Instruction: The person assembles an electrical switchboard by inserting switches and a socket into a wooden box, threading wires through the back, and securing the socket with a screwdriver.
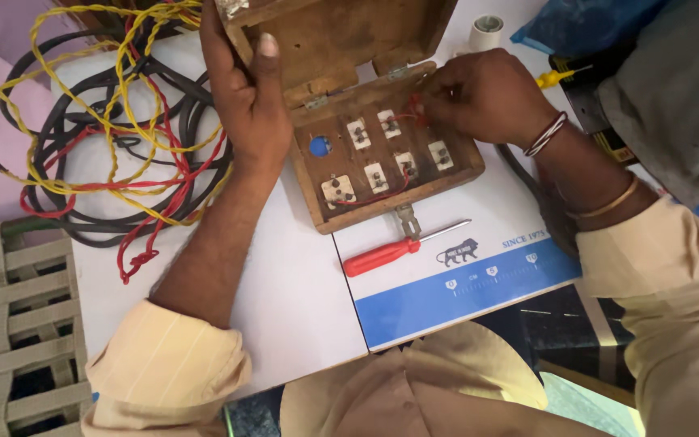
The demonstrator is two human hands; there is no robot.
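Head view: left hand (240, 89) grips wooden switch box (382, 154) lid; right hand (479, 93) fingers seemingly pinch red wire (404, 118) inside, wiring 1 terminal; next needs steadiness.

White tabletop (301, 299), blue-edged board (479, 283) on it; woven strap seat (18, 324) at left.

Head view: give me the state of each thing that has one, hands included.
Wooden switch box: open, wiring side up.
Box lid: tilted back, held.
Left hand: gripping the lid.
Right hand: fingers pinching red wire inside the box.
Red screwdriver: lying loose on the table.
Wire bundle: tangled, untouched.
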